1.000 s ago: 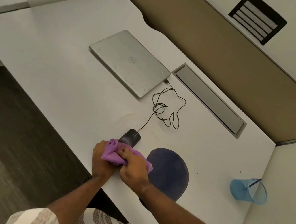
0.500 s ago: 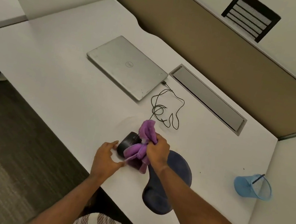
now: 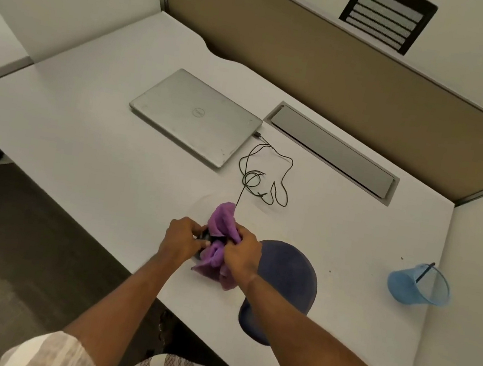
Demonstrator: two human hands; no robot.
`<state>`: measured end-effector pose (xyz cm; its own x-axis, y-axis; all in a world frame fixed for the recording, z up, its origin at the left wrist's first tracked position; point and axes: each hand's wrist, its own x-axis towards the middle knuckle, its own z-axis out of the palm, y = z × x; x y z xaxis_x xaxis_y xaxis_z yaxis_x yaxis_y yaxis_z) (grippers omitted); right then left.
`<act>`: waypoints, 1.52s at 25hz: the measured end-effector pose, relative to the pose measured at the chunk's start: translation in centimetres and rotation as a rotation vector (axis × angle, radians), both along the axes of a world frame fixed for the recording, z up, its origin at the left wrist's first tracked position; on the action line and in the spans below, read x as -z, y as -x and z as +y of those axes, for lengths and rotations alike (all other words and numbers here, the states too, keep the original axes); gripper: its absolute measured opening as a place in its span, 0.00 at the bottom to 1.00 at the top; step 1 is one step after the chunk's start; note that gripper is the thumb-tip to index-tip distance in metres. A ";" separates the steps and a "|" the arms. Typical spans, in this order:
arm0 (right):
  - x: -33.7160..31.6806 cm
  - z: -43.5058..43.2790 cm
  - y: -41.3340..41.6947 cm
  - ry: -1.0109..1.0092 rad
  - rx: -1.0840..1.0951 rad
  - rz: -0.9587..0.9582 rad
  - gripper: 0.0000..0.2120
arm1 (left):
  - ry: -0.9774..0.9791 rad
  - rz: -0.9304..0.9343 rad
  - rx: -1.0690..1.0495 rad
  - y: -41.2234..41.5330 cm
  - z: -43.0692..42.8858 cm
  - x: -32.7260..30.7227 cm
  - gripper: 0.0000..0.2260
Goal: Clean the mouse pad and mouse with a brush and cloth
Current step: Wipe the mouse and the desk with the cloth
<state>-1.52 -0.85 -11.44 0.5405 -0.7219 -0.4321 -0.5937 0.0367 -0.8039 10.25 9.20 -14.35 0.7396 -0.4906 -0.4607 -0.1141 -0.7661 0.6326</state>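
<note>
Trouble can start near the front edge of the desk (image 3: 83, 143), because both hands work close to it. The left hand (image 3: 183, 237) curls its fingers round the black mouse (image 3: 204, 235). Only a small dark bit of the mouse shows. If that hold slips while the cloth rubs, the mouse may fall and hit the desk or the floor. I cannot tell if the mouse sits on the desk or is lifted a little.

A thin cord (image 3: 245, 180) runs from the mouse up to the shut laptop (image 3: 195, 113). A hard pull may yank the plug out. The purple cloth (image 3: 222, 220) is bunched and floppy, so a loose end may catch the cord loops. The right hand (image 3: 242, 255) squeezes the cloth tight.

The mouse lies between the two hands. It is inside the left fingers, and the cloth covers its top and right side. The dark mouse pad (image 3: 285, 277) lies flat just right of the right hand. Its near end seems to reach the desk edge, so a bump may slide it off. A blue cup (image 3: 417, 289) with a dark stick (image 3: 426, 271) in it stands well apart, far right.
</note>
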 end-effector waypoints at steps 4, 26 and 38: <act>0.4 1.5 1.0 -0.048 0.059 -0.020 0.12 | -0.026 0.024 0.001 -0.3 -0.1 -0.4 0.14; -0.2 4.0 5.5 0.262 -0.484 0.060 0.23 | 0.024 0.125 -0.068 -1.2 0.2 -0.8 0.15; -0.4 0.4 -0.8 0.459 -0.678 0.271 0.28 | 0.364 0.085 -0.242 6.0 4.6 1.7 0.35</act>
